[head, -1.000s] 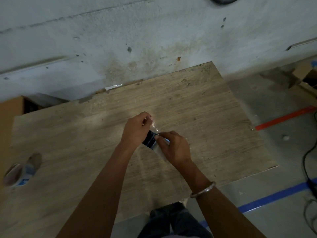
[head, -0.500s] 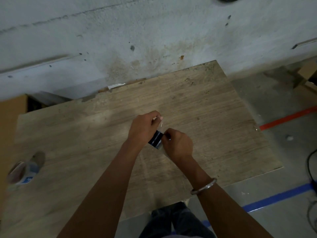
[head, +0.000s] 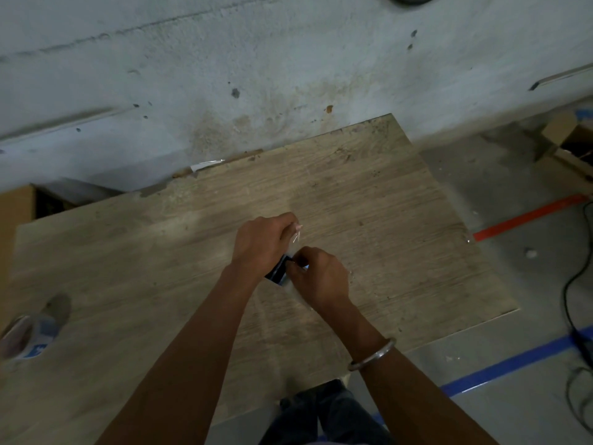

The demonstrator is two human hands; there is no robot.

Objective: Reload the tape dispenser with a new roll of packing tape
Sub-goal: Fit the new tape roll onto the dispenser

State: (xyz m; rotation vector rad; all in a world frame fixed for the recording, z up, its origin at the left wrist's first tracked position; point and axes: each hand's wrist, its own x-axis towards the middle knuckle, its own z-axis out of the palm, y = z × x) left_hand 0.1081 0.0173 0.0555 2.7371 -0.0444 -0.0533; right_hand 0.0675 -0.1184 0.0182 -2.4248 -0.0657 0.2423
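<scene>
Over the middle of the wooden table (head: 369, 200), my left hand (head: 261, 244) and my right hand (head: 321, 276) meet around a small dark blue tape dispenser (head: 277, 273), mostly hidden between them. My left hand grips the dispenser and pinches a strip of clear tape (head: 296, 234) at its fingertips. My right hand's fingers curl onto the dispenser's near end. A roll of clear packing tape (head: 27, 337) with a blue-and-white core label stands on the table's far left edge, well away from both hands.
A stained concrete wall rises behind the table. A cardboard box (head: 16, 213) stands at the left and another (head: 568, 136) at the right on the floor. Red (head: 526, 216) and blue (head: 513, 364) floor tape and black cables (head: 574, 284) lie to the right.
My left hand has lifted a little up and right with the tape strip. My right hand has closed in tighter on the dispenser, hiding more of it.
</scene>
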